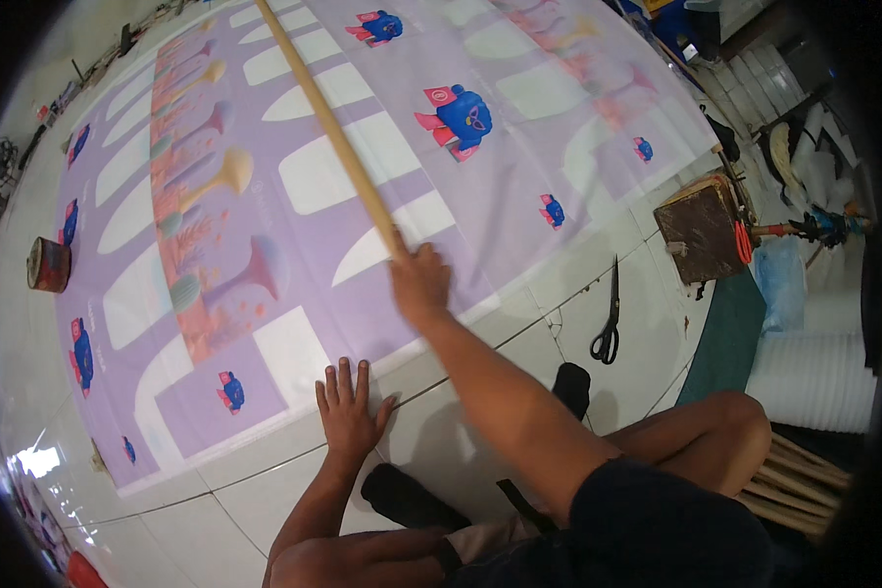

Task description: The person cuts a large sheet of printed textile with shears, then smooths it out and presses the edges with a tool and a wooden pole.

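Note:
A large printed sheet (363,294), lilac with white arches and blue cartoon figures, is spread over the tiled floor. Across it runs a long wooden stick (328,122), from the far edge toward me. My right hand (421,284) is closed around the stick's near end, low over the sheet. With fingers spread, my left hand (353,410) lies flat at the sheet's near edge, its fingertips on the print and its palm by the tiles. Black-handled scissors (608,328) rest on the floor to the right of my right arm.
A rusty can (48,265) stands on the sheet's left side. To the right are a worn brown block (701,228), a green sheet (725,333) and a white foam roll (815,382). My black-socked feet (412,498) are close to the sheet's near edge.

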Action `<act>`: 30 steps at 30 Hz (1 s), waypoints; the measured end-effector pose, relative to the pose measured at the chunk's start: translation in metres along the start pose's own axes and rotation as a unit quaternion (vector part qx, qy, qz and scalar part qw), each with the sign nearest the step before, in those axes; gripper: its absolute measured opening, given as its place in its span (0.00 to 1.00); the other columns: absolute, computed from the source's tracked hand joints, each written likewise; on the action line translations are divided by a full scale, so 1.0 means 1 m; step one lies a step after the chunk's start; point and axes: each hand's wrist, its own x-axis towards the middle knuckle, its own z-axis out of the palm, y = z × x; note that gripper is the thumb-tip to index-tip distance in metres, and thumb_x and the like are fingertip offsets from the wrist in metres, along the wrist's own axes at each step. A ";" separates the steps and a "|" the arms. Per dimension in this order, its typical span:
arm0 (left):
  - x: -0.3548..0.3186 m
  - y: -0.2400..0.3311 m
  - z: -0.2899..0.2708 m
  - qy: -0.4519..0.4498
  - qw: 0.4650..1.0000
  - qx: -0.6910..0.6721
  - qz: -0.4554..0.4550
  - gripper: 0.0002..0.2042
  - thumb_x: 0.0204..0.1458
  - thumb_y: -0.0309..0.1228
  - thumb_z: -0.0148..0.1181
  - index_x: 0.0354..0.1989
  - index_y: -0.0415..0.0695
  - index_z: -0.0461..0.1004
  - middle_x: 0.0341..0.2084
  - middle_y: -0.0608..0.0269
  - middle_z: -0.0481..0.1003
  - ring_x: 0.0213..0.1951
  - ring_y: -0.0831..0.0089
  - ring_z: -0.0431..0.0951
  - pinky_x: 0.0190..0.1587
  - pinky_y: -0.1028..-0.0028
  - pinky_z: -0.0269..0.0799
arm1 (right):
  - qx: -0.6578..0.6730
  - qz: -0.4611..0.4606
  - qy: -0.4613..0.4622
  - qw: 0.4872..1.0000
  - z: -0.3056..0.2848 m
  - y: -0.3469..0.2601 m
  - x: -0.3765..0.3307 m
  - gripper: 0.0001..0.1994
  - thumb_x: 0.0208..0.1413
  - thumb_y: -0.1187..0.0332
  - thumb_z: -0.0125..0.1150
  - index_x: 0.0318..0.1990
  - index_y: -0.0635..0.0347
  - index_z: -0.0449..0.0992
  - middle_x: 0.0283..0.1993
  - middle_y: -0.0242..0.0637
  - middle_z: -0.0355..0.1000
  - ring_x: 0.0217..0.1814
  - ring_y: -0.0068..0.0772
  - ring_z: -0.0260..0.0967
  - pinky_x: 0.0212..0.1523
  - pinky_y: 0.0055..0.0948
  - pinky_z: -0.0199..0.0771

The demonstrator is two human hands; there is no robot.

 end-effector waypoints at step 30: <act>0.029 -0.051 -0.007 0.040 0.985 -0.004 -0.166 0.38 0.60 0.52 0.51 0.74 0.45 0.49 0.73 0.41 0.41 0.74 0.43 0.38 0.72 0.46 0.30 | -0.046 -0.114 -0.046 0.991 -0.038 0.173 -0.039 0.27 0.66 0.54 0.47 0.70 0.52 0.59 0.75 0.44 0.50 0.77 0.50 0.45 0.74 0.58 0.40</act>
